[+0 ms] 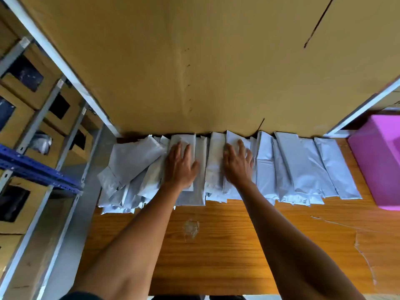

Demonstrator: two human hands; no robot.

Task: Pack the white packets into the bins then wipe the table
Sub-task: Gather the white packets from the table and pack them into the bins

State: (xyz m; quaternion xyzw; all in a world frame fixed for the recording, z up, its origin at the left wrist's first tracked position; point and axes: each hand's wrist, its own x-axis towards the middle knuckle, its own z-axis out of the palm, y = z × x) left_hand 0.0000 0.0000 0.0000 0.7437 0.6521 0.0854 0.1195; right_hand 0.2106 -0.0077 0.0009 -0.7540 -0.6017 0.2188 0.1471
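Observation:
Several white packets [303, 165] lie in an overlapping row along the far edge of the wooden table [227, 245], against a big cardboard sheet. My left hand [180, 164] rests flat on a packet [184, 140] left of the row's middle, fingers straight. My right hand [238, 163] lies flat on another packet [234, 137] just right of the middle, fingers spread. Both arms reach forward over the table.
A large cardboard sheet [194, 61] stands behind the packets. A pink bin [378, 161] sits at the table's right end. On the left, a metal rack [41, 118] holds several cardboard boxes with cut-out openings. A scuffed patch [191, 227] marks the table.

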